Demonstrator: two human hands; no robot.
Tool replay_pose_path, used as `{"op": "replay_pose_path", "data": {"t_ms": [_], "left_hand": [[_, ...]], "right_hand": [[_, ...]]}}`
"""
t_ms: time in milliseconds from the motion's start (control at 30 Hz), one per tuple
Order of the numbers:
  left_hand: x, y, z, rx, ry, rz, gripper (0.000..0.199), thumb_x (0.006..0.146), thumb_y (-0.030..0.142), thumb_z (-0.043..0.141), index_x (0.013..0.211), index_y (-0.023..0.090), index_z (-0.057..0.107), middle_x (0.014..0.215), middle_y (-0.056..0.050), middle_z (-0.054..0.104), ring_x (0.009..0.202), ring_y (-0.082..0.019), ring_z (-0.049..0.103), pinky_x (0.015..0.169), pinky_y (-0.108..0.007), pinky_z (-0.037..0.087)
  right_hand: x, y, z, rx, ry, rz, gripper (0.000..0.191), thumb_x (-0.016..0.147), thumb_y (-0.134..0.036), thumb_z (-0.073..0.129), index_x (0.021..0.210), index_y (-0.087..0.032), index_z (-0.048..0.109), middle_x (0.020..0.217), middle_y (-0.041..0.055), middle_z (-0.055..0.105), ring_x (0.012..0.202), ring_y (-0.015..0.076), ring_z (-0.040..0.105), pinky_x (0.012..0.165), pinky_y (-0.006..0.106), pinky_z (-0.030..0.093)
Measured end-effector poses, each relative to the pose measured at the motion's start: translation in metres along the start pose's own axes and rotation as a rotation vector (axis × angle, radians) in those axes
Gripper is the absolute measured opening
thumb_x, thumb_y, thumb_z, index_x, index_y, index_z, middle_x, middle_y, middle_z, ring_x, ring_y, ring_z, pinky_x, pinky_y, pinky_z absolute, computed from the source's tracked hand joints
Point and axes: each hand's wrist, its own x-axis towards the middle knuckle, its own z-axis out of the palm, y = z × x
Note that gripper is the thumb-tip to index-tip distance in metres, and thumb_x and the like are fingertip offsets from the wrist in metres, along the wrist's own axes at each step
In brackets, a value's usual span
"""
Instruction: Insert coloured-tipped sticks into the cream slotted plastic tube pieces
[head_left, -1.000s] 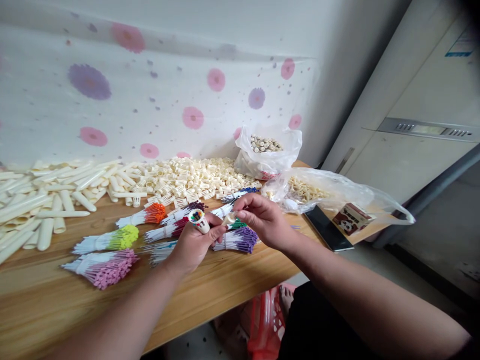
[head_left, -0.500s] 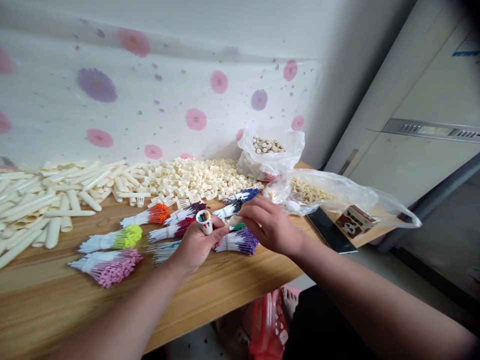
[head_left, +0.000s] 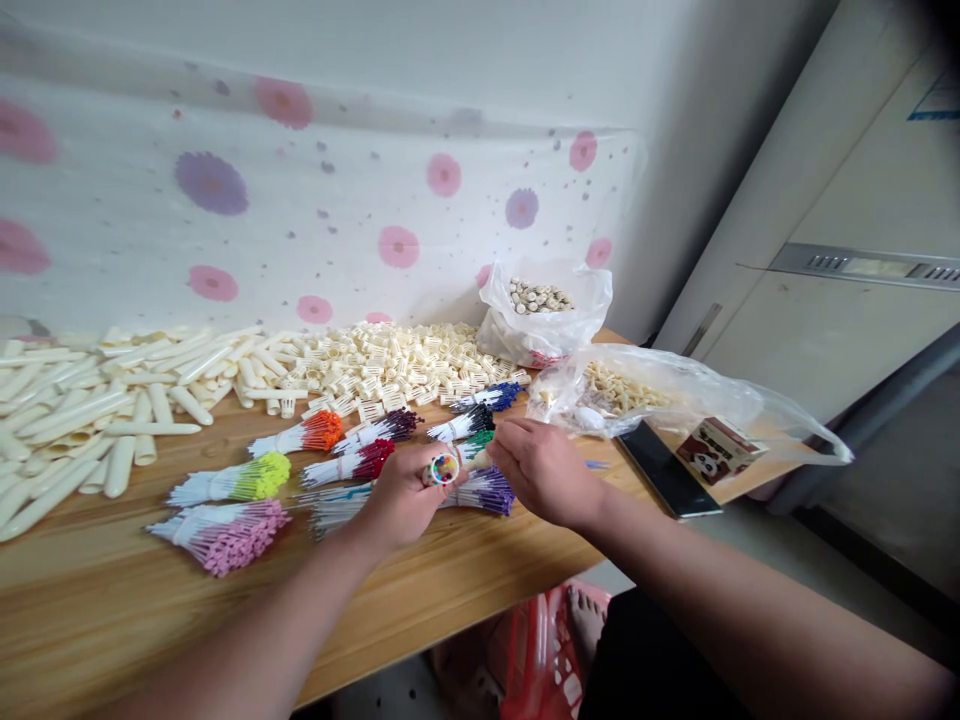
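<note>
My left hand [head_left: 405, 498] is closed around a cream multi-colour pen part [head_left: 442, 468], its round end facing me with several coloured tips inside. Close on its right, my right hand [head_left: 538, 470] has its fingers pinched on a small cream plastic piece [head_left: 478, 460], mostly hidden by the fingers. Under and beside the hands lie bundles of pen refills: purple [head_left: 491, 492], green [head_left: 478, 445], dark red [head_left: 367, 460] and light blue [head_left: 337, 508]. Farther left are orange [head_left: 321, 431], yellow [head_left: 266, 474] and pink [head_left: 244, 535] bundles.
Cream pen tubes [head_left: 112, 400] are heaped at the left, slotted cream collars [head_left: 405, 362] along the wall. White plastic bags [head_left: 517, 335] of small parts stand at the back right. A black phone-like slab [head_left: 664, 470] and a small panda box [head_left: 716, 450] lie near the table's right edge.
My left hand has turned and shifted right, so the pen part is nearer my right hand and its end faces me more. My right hand has moved slightly down. The view has shifted a little.
</note>
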Motion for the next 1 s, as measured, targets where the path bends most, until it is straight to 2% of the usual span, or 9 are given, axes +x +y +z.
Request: {"op": "replay_pose_path", "data": {"t_ms": [100, 233, 400, 533, 600, 700, 767, 867, 1000], "left_hand": [[-0.0003, -0.0008, 0.0016, 0.050, 0.027, -0.008, 0.029, 0.081, 0.028, 0.056, 0.056, 0.016, 0.048, 0.051, 0.005, 0.045, 0.049, -0.009, 0.040, 0.049, -0.021, 0.031], [-0.0007, -0.0021, 0.0023, -0.007, 0.000, -0.054, 0.031, 0.082, 0.032, 0.054, 0.056, 0.016, 0.048, 0.051, 0.004, 0.046, 0.050, -0.009, 0.043, 0.050, -0.021, 0.034], [-0.0009, -0.0043, 0.0016, 0.057, 0.024, -0.024, 0.028, 0.081, 0.030, 0.055, 0.057, 0.017, 0.048, 0.051, 0.005, 0.045, 0.049, -0.009, 0.041, 0.049, -0.021, 0.032], [0.0000, -0.0046, 0.0013, 0.029, 0.017, -0.049, 0.030, 0.083, 0.033, 0.052, 0.058, 0.017, 0.049, 0.051, 0.005, 0.045, 0.049, -0.009, 0.043, 0.049, -0.022, 0.033], [0.0002, -0.0038, 0.0015, 0.036, 0.009, -0.029, 0.030, 0.082, 0.031, 0.053, 0.057, 0.017, 0.048, 0.051, 0.005, 0.045, 0.049, -0.009, 0.042, 0.049, -0.021, 0.032], [0.0001, -0.0024, 0.0016, 0.058, 0.018, -0.003, 0.027, 0.080, 0.028, 0.055, 0.056, 0.017, 0.048, 0.051, 0.005, 0.045, 0.049, -0.009, 0.040, 0.048, -0.021, 0.031], [0.0000, -0.0017, 0.0010, 0.050, 0.020, -0.021, 0.028, 0.081, 0.029, 0.054, 0.056, 0.017, 0.048, 0.051, 0.005, 0.046, 0.049, -0.009, 0.041, 0.049, -0.021, 0.032], [0.0005, -0.0014, 0.0000, 0.039, 0.012, -0.052, 0.029, 0.082, 0.032, 0.054, 0.057, 0.017, 0.049, 0.050, 0.004, 0.047, 0.049, -0.010, 0.043, 0.049, -0.022, 0.033], [0.0012, -0.0020, 0.0001, 0.054, 0.010, -0.052, 0.029, 0.081, 0.032, 0.055, 0.057, 0.017, 0.049, 0.051, 0.004, 0.048, 0.049, -0.010, 0.044, 0.049, -0.022, 0.033]], "right_hand": [[0.0002, 0.0006, 0.0022, 0.001, -0.042, 0.096, 0.031, 0.095, -0.028, 0.037, 0.068, -0.018, 0.049, 0.061, 0.0013, 0.051, 0.056, 0.0125, 0.044, 0.054, 0.026, 0.027], [0.0003, 0.0028, 0.0049, 0.094, 0.001, 0.002, 0.024, 0.094, -0.028, 0.038, 0.080, -0.016, 0.053, 0.076, 0.0049, 0.057, 0.068, 0.0143, 0.050, 0.060, 0.024, 0.033], [0.0028, 0.0038, 0.0079, 0.101, -0.058, 0.162, 0.035, 0.095, -0.034, 0.038, 0.065, -0.018, 0.048, 0.058, -0.0002, 0.048, 0.053, 0.0114, 0.041, 0.053, 0.024, 0.028], [0.0034, 0.0050, 0.0053, 0.202, -0.017, 0.037, 0.018, 0.093, -0.029, 0.043, 0.083, -0.017, 0.052, 0.076, 0.0030, 0.056, 0.067, 0.0128, 0.050, 0.061, 0.023, 0.035], [0.0033, 0.0051, 0.0043, 0.189, -0.028, 0.017, 0.018, 0.093, -0.025, 0.041, 0.080, -0.017, 0.051, 0.073, 0.0025, 0.054, 0.066, 0.0127, 0.049, 0.061, 0.023, 0.035], [0.0029, 0.0048, 0.0027, 0.155, -0.053, 0.078, 0.028, 0.094, -0.026, 0.039, 0.069, -0.018, 0.047, 0.063, -0.0002, 0.048, 0.057, 0.0115, 0.044, 0.056, 0.023, 0.031], [0.0027, 0.0050, 0.0011, 0.203, -0.034, 0.077, 0.023, 0.093, -0.028, 0.043, 0.074, -0.018, 0.049, 0.066, 0.0001, 0.050, 0.059, 0.0113, 0.045, 0.056, 0.023, 0.032], [0.0025, 0.0061, -0.0004, 0.314, -0.008, -0.001, 0.011, 0.090, -0.022, 0.045, 0.082, -0.017, 0.050, 0.074, 0.0011, 0.053, 0.064, 0.0111, 0.048, 0.059, 0.022, 0.037], [0.0022, 0.0073, -0.0002, 0.237, -0.018, 0.014, 0.019, 0.091, -0.022, 0.044, 0.073, -0.017, 0.049, 0.067, 0.0003, 0.050, 0.061, 0.0116, 0.047, 0.057, 0.023, 0.037]]}}
